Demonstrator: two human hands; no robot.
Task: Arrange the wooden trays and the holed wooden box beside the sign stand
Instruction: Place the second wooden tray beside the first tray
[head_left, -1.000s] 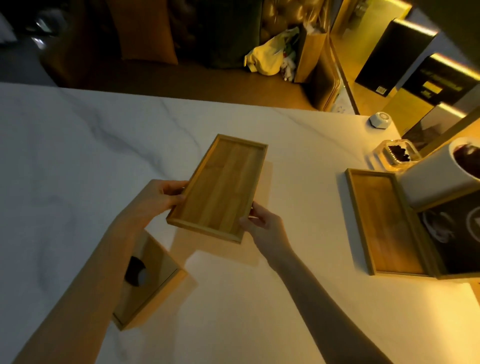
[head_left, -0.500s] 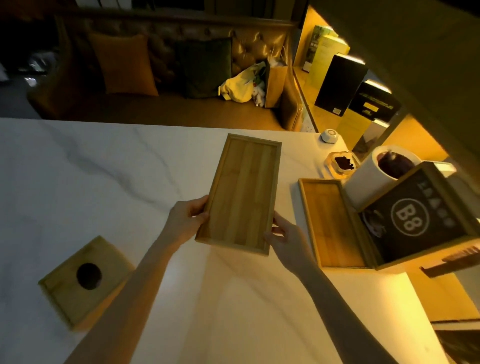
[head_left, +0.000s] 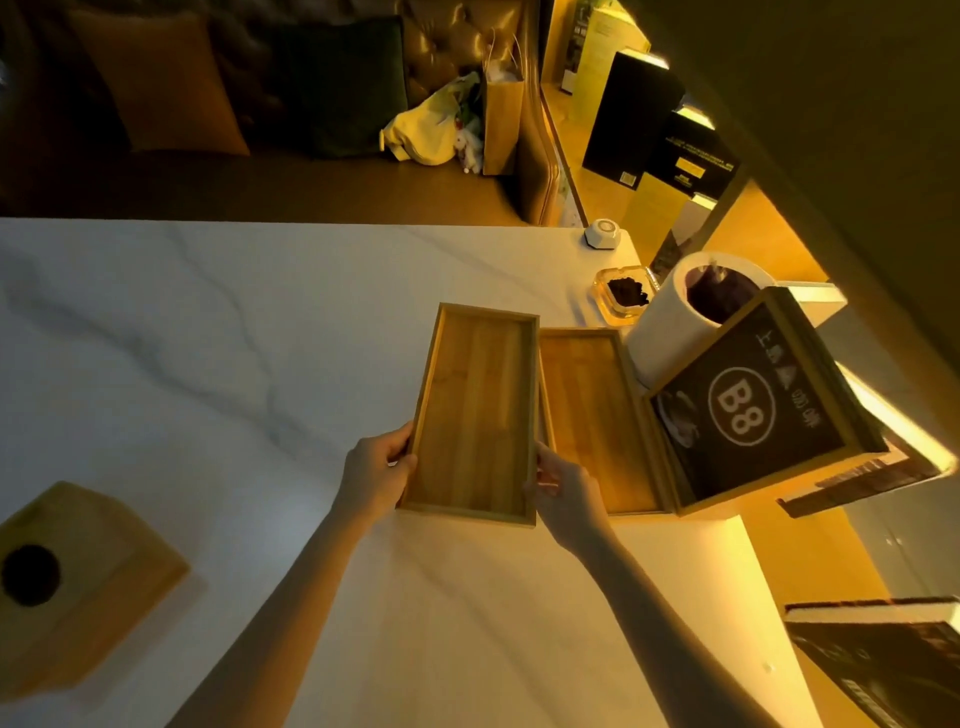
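Note:
Both hands hold one long wooden tray by its near corners: my left hand grips the left corner, my right hand the right one. The tray sits just left of a second wooden tray, their long sides almost touching. That second tray lies flat against the wood-framed black sign stand marked B8. The holed wooden box, with a round dark hole on top, stands at the near left of the white marble table, apart from both hands.
Behind the sign stand are a white cylinder container, a glass ashtray and a small white hexagonal device. A leather bench with cushions and a paper bag runs beyond the table's far edge. A dark book lies at near right.
The held tray has travelled right and turned lengthwise, ending alongside the tray by the sign stand. The view also shifted, so the holed box now appears farther left.

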